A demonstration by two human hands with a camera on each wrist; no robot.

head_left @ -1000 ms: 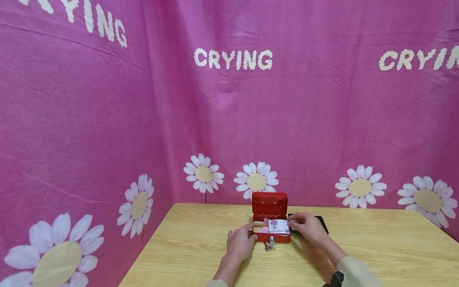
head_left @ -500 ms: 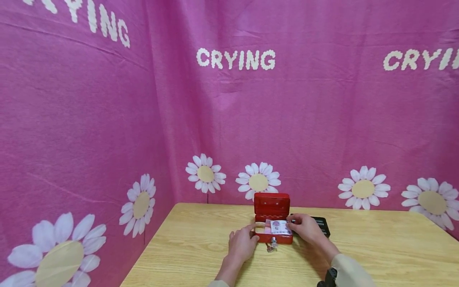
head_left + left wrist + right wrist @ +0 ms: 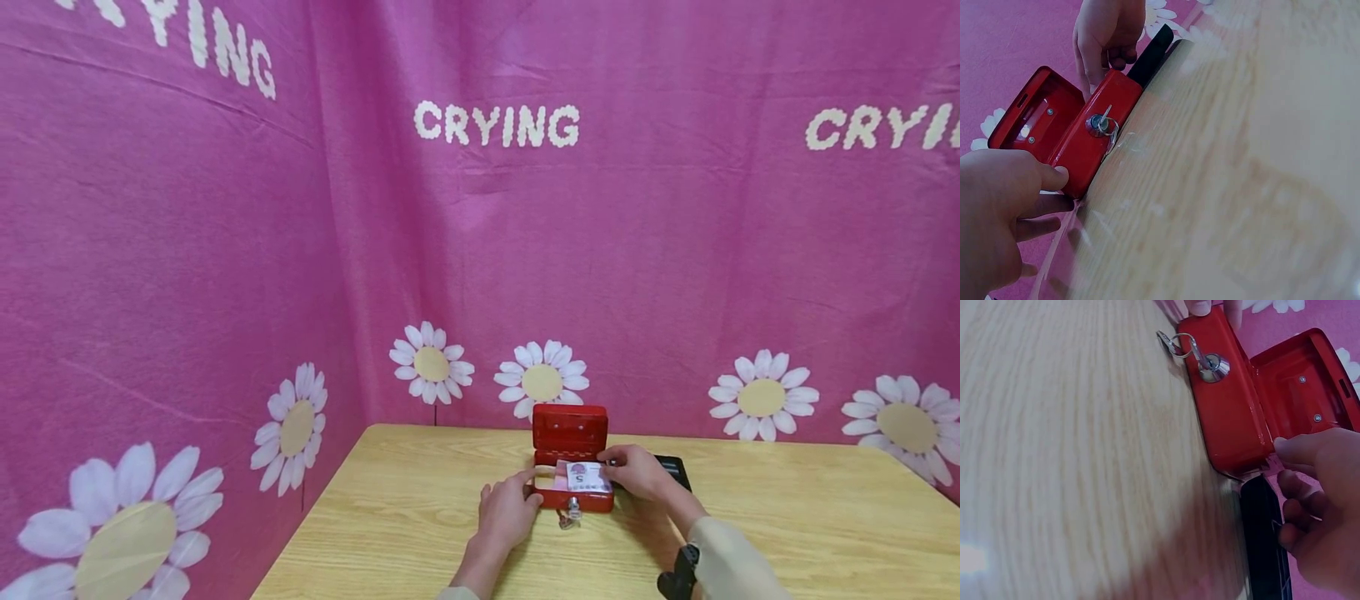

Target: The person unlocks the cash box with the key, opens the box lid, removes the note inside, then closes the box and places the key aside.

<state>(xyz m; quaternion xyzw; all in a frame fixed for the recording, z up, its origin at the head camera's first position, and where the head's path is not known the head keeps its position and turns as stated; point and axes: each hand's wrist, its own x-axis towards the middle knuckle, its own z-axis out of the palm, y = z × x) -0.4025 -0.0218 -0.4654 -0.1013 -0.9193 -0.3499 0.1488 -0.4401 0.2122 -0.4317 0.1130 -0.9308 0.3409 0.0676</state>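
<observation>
A small red cash box [image 3: 587, 501] stands on the table with its lid [image 3: 570, 427] raised; a ring of keys [image 3: 1177, 345] hangs at its front lock [image 3: 1215, 367]. Pink and pale purple banknotes [image 3: 585, 477] lie over its opening, the top one marked 5. My left hand [image 3: 510, 512] holds the box's left front corner, thumb [image 3: 1054, 179] on the front wall. At the right end, my right hand [image 3: 640, 472] pinches the banknotes' edge between thumb and curled fingers. Its thumb tip is right at the box's rim in the right wrist view.
A black compartmented tray [image 3: 678, 472] lies right of the box, partly behind my right hand. The wooden table [image 3: 420, 467] ends at a pink cloth backdrop [image 3: 637, 292] with daisies. A black device [image 3: 678, 575] sits on my right wrist.
My right hand has shifted slightly left relative to the box, and the banknotes sit a little further over it. More of the black tray shows. The left hand keeps its place on the box.
</observation>
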